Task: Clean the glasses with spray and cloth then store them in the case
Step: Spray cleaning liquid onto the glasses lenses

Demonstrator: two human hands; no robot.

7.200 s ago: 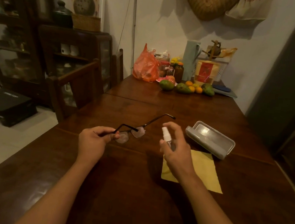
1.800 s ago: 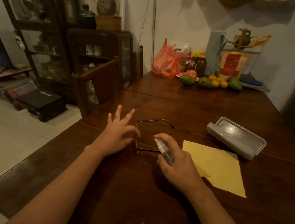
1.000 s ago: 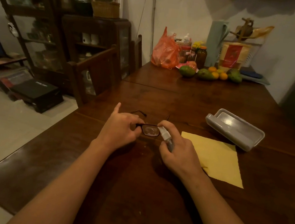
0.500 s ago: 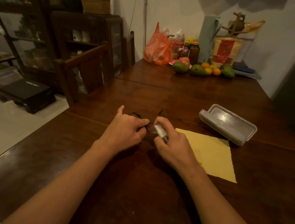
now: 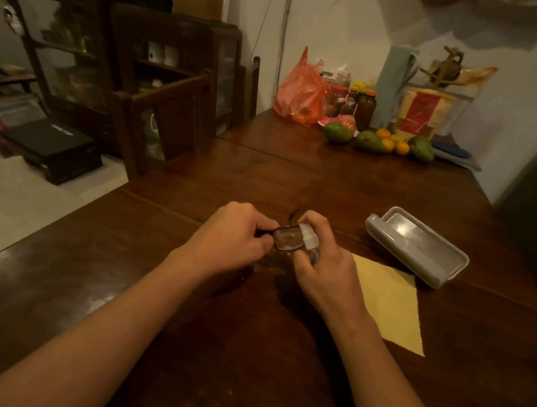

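head view, and both bare hands are together over the middle of the dark brown wooden table (image 5: 296, 179), toward its near edge. the left hand (image 5: 233, 233) is curled tight, thumb and forefinger pinched on the thin black-framed glasses (image 5: 286, 239), gripping the frame beside the one lens that shows. that lens faces up toward the camera, looking misted. one thin temple arm pokes out behind the knuckles, pointing toward the far edge; the other lens is hidden under the left fingers.

the right hand (image 5: 323, 269) is wrapped around a small clear spray bottle with a white nozzle (image 5: 308, 238), fingers closed on its body, forefinger arched over the top of the nozzle. the nozzle sits right against the right rim of the visible lens; whether it touches, cannot tell.

just right of the right hand, the flat yellow cleaning cloth (image 5: 390, 301) lies spread on the wood, one corner pointing at the near right corner of the table. past it, toward the right edge, the grey hard plastic glasses case (image 5: 416, 245) lies open, its near long side touching or just beside the cloth's far corner.

at the far edge: an orange plastic bag (image 5: 301, 93), brown glass jars (image 5: 365, 107), green and orange fruit (image 5: 376, 142). a dark wooden chair (image 5: 166, 118) stands at the left edge.
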